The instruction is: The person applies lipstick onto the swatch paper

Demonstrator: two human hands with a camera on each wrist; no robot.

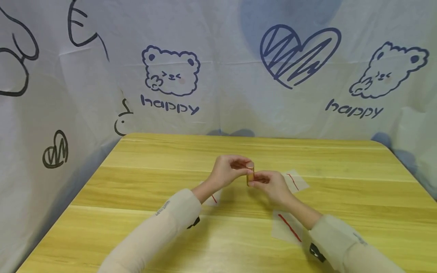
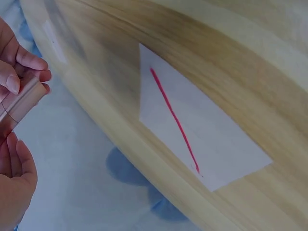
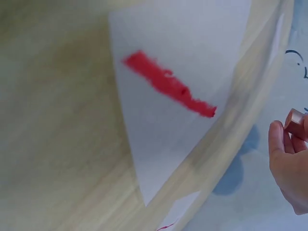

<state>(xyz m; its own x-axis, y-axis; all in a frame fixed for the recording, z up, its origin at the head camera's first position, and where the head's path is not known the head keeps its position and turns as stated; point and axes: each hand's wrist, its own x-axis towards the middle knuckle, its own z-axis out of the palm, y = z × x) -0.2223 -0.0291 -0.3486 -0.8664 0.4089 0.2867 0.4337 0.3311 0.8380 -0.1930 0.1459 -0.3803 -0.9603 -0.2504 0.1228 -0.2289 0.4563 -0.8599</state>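
Both hands meet over the middle of the table, holding a slim, shiny copper-coloured lipstick tube [image 1: 250, 178] between them. My left hand [image 1: 226, 170] pinches its upper part with thumb and fingers. Lower down, my right hand [image 1: 273, 184] grips the other end from the right. A seam runs across the lipstick tube [image 2: 21, 103] in the left wrist view, and no red tip shows. At the right edge of the right wrist view, one flat end of the tube [image 3: 292, 120] faces the camera.
White paper pieces with red strokes lie on the wooden table [image 1: 136, 235]: one [image 1: 217, 193] beside the left wrist, another [image 1: 302, 181] behind the right hand, and one [image 1: 278, 229] near the right forearm with a thicker stroke. A printed cloth [image 1: 222, 87] hangs behind the table.
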